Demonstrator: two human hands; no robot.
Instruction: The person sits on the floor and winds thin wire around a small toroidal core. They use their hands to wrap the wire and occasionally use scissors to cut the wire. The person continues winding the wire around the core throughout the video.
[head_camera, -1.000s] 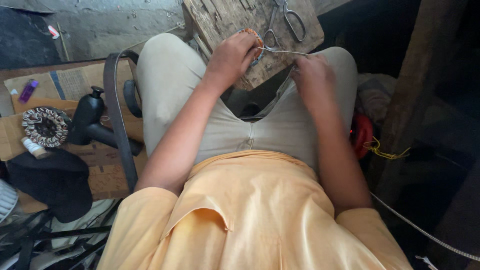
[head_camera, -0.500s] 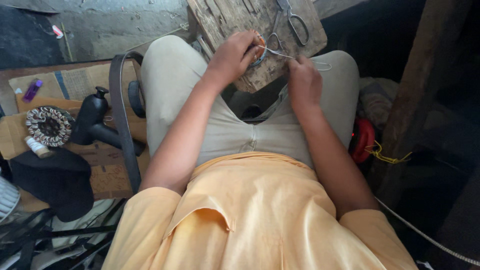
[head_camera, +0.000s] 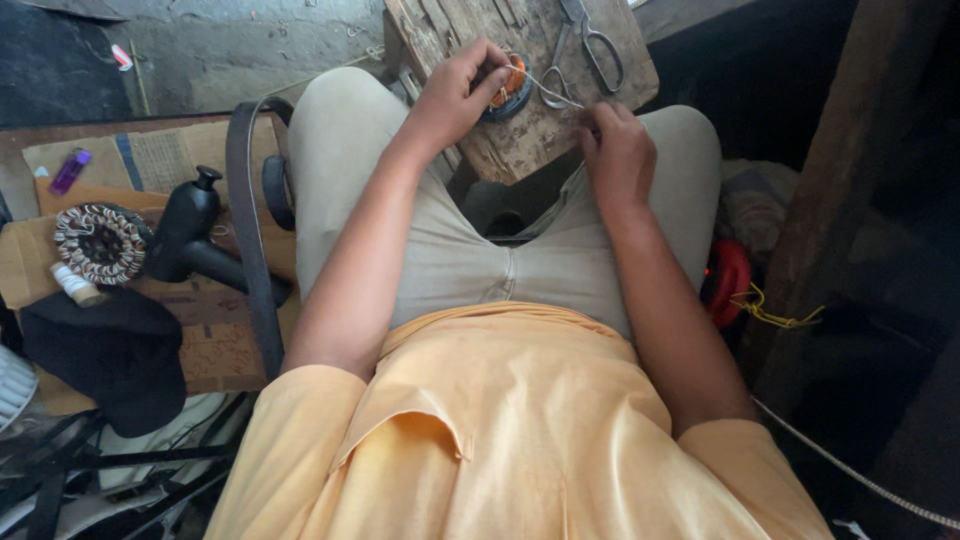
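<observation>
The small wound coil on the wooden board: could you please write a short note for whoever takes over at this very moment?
Left hand: grips the small round coil, with orange-copper winding, against the wooden board on the knees.
Right hand: pinches a thin wire that runs taut from the coil.
Scissors lie closed on the board beyond the coil.
A larger wound stator sits on cardboard to the person's left, beside a black tool.
Done: the coil shows winding on it. Left: the wire end is in hand, not tied off or cut.
</observation>
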